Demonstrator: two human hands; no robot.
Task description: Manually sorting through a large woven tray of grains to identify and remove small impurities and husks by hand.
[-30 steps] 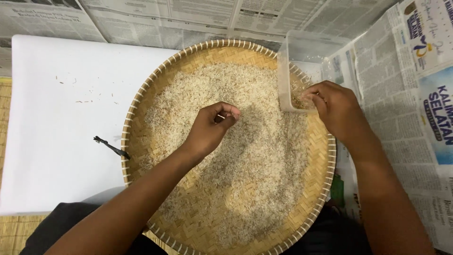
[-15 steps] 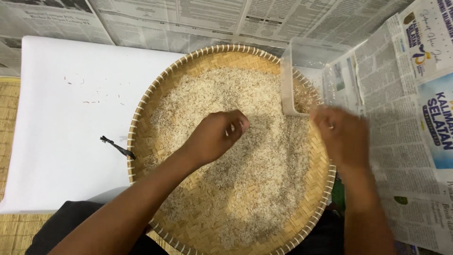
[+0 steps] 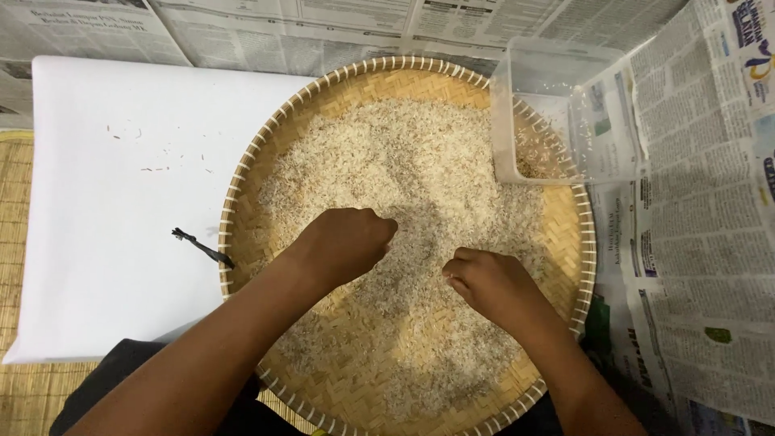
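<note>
two hands sit low over the rice (image 3: 404, 169), which lies spread in a thin pale layer across a round woven bamboo tray (image 3: 278, 133). the tray fills the middle of the view, and the rice covers most of its floor, thickest toward twelve o'clock and thinner toward six, where the weave shows through.

the left hand (image 3: 343, 246) is just left of the tray's centre, curled nearly into a fist, knuckles up, fingertips tucked down into the grains. i cannot tell whether anything is pinched inside it. the right hand (image 3: 492, 287) rests at about four o'clock from the centre, also curled narrow, fingers bunched together and pressed to the rice. the two hands are near each other but apart, with a strip of rice between them.

at about two o'clock on the rim stands a clear plastic box (image 3: 557, 77), its near corner overlapping the tray's edge; a few grains lie in its bottom.

at nine o'clock, outside the tray, a white sheet (image 3: 97, 242) covers the surface, with some scattered specks toward its upper part and a small dark twig-like bit (image 3: 198, 242) just beside the tray's rim. newspaper (image 3: 694, 242) is laid from twelve round to four o'clock. a woven mat (image 3: 24, 202) shows at the far left edge.
</note>
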